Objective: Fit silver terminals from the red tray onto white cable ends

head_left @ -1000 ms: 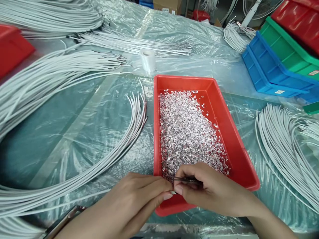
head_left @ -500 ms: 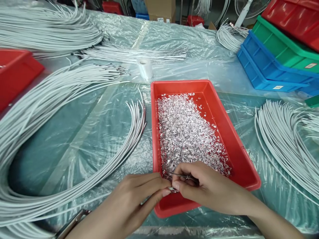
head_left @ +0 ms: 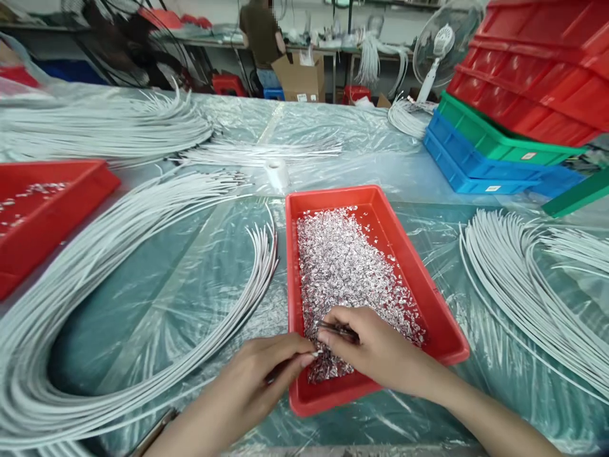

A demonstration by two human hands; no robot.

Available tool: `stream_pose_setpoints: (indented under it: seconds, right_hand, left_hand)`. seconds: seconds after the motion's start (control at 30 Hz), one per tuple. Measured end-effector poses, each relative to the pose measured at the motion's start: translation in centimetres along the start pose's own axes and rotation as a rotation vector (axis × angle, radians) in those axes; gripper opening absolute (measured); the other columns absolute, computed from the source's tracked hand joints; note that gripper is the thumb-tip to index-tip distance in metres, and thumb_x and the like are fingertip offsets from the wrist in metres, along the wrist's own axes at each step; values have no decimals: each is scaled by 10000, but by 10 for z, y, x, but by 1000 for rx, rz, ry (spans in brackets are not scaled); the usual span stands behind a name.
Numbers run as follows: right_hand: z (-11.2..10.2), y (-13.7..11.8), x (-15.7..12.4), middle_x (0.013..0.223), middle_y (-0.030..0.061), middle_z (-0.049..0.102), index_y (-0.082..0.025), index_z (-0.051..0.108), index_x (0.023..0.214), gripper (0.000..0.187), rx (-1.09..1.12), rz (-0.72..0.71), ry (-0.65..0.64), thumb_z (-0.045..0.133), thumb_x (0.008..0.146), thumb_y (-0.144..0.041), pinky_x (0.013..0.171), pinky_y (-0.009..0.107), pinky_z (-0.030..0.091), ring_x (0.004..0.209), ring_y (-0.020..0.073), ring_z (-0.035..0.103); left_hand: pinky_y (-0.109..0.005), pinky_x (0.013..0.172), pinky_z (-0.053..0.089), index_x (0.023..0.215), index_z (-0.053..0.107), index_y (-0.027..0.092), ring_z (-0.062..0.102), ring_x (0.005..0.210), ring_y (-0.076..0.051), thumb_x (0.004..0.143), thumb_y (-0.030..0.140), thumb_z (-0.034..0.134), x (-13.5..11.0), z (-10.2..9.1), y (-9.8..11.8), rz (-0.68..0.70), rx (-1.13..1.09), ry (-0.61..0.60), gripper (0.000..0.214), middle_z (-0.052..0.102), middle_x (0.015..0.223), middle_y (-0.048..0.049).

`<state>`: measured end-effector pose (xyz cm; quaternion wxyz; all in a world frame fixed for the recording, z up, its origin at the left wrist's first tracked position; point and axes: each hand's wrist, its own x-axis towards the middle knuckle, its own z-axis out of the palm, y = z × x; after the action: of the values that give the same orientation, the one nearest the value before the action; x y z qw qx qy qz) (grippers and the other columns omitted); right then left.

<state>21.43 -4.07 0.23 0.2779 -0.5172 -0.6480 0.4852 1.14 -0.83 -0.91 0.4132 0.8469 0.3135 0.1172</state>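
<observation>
Over the near left edge of a red tray (head_left: 292, 279), my left hand (head_left: 271, 368) pinches a white cable end (head_left: 316, 353) between thumb and fingertips. My right hand (head_left: 366, 339), just to the right of it, is closed round dark metal tweezers (head_left: 339, 330); its palm side is partly hidden. The tweezer tips lie close to the cable end, and I cannot tell whether they touch it. Beneath both hands, shiny silver foil scraps (head_left: 342, 260) cover much of the tray floor.
White cable bundles (head_left: 42, 317) curve along the left, and another bundle (head_left: 514, 273) lies at right. A clear tape roll (head_left: 276, 176) stands behind the tray. Stacked bins (head_left: 523, 82) rise at back right; a second red tray (head_left: 71, 209) is at left. A person (head_left: 261, 38) is in the background.
The view has tilted up, showing more of the room. My right hand has drawn slightly up and away from the cable end, while my left hand keeps its pinch.
</observation>
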Motion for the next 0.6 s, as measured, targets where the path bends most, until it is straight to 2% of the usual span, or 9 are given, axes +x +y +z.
stream_pose_setpoints:
  seconds: [0.13, 0.3, 0.47, 0.6]
  right_hand:
    - [2, 4, 2, 648, -45, 429, -182, 507, 772, 198, -30, -65, 210, 448, 928, -290, 569, 257, 316, 602, 120, 406]
    - [0, 2, 0, 691, -35, 420, -176, 523, 852, 270, 2, -155, 365, 401, 952, -395, 577, 251, 343, 619, 124, 406]
    - [-5, -13, -11, 671, -32, 417, -161, 549, 1016, 350, 7, -215, 401, 345, 962, -441, 548, 249, 352, 594, 132, 416]
    - [9, -27, -25, 688, -22, 453, -171, 581, 994, 308, -10, -223, 312, 404, 952, -419, 595, 253, 376, 633, 139, 448]
  left_hand:
    - [-204, 590, 402, 787, 596, 150, 531, 612, -112, 944, 259, 444, 7, 0, -1, 4, -23, 52, 244, 604, 700, 6]
    - [-189, 547, 386, 735, 582, 137, 505, 586, -112, 942, 308, 451, 5, 6, 2, 32, -40, 228, 299, 555, 637, 17]
    - [-201, 565, 417, 757, 554, 138, 530, 601, -126, 975, 317, 377, -21, 33, 15, 6, -90, 494, 333, 534, 629, 6]
    - [-197, 526, 386, 819, 552, 146, 503, 554, -121, 983, 310, 354, -38, 57, 20, -37, -92, 658, 306, 510, 609, 19]
